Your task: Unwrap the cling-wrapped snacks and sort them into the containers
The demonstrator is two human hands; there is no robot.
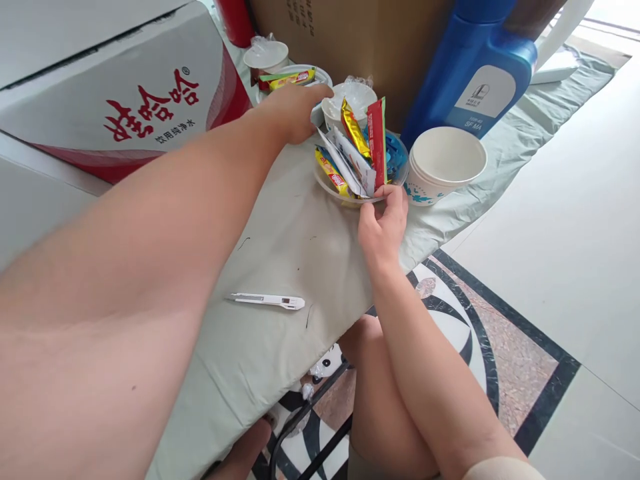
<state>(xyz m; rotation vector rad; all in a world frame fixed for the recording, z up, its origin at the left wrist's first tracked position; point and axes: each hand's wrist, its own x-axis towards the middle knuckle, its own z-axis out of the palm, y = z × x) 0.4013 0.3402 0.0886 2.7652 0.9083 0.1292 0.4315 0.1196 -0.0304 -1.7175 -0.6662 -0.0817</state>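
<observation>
My right hand (385, 223) is closed on the near rim of a clear plastic bowl (327, 189), thumb outside and fingers bent over the edge. Yellow, white, red and gold snack packets (377, 143) stand in the bowl, with blue-wrapped pieces (395, 157) behind them. Reaching farther back, my left hand (297, 113) is curled beside the bowl, next to a plastic-wrapped paper cup (353, 100). A greyish edge shows at its fingers; what it is I cannot make out. Behind that hand sits a second bowl (323, 72) with yellow and red packets, partly hidden.
Stacked paper bowls (447, 160) and a blue jug (470, 73) stand at the right. A white utility knife (267, 301) lies on the cloth-covered table (280, 247), blade exposed leftward. A white-and-red carton (150, 100) is at left, a brown box (345, 40) behind.
</observation>
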